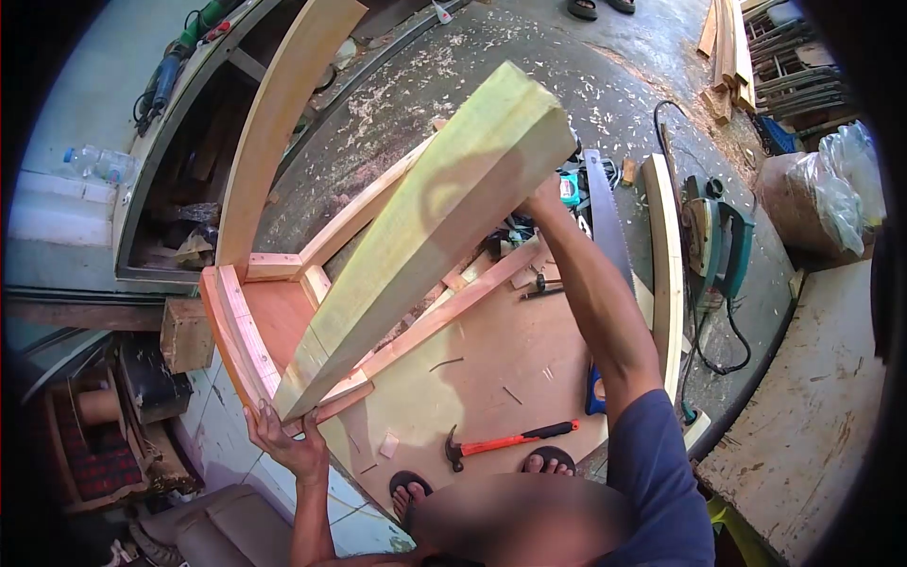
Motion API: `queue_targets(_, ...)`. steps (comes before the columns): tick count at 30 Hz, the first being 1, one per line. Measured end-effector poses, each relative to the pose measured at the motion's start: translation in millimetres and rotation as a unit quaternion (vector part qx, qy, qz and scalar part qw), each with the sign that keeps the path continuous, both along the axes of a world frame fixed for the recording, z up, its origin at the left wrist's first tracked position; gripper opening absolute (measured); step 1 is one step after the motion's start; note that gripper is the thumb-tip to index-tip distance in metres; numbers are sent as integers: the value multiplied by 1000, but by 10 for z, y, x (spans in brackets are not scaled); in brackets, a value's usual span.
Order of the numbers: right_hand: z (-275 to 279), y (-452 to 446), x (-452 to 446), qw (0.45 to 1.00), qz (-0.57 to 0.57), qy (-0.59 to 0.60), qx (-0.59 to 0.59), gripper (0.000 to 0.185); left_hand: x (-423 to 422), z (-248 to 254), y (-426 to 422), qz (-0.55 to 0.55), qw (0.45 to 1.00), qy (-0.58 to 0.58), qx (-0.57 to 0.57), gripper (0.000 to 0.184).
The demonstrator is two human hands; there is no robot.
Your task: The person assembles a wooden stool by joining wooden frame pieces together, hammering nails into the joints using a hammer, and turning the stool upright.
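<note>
A thick, pale wooden post slants across the middle, its wide end high and near the camera, its narrow end low at the left. My left hand grips around that narrow end at the corner of a wooden frame. My right hand holds the upper part from the far side; the post hides most of its fingers. A curved board rises from the frame's far left corner. On the plywood sheet below lies a claw hammer with a red and black handle.
Right of my arm are a handsaw, a curved wooden piece and a corded power planer. Nails and offcuts lie on the plywood. Wood shavings cover the floor. A metal-framed cabinet stands at left, bearing power tools and a bottle.
</note>
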State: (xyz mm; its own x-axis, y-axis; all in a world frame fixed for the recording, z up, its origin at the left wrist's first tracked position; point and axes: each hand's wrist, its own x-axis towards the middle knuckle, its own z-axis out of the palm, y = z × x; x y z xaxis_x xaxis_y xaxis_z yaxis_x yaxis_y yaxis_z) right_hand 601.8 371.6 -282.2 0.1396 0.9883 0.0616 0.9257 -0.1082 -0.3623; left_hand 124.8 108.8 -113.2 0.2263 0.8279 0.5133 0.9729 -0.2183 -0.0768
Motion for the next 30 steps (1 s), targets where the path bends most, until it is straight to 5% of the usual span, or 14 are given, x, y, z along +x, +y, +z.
queue_targets(6, 268, -463, 150, 990, 47, -16, -132, 23, -21, -36, 3, 4, 1000, -11, 9, 76)
queue_targets(9, 478, -578, 346, 976, 15, 186, -110, 23, -21, -49, 11, 5, 1000, -13, 12, 75)
queue_targets(16, 725, -1147, 234, 909, -123, 394, 62, 23, -13, -37, 11, -6, 999, -37, 12, 73)
queue_targets(20, 830, -1452, -38, 941, -140, 299, 70, 24, 8, -8, -30, 7, 999, -46, -1, 71)
queue_targets(23, 814, -1069, -4, 964, -162, 35, 210, 19, 44, 32, -4, 1, 999, -37, 0, 72)
queue_targets(24, 758, -880, 15, 963, -161, 36, 214, 19, 46, 33, 3, 1, 999, -38, 4, 72)
queue_targets(27, 556, -491, -54, 982, -21, -108, -151, 27, 50, 9, 17, -3, 999, -41, 12, 72)
queue_targets(30, 333, -445, -143, 988, -19, -95, -118, 26, 9, 19, -1, -4, 999, -48, 8, 73)
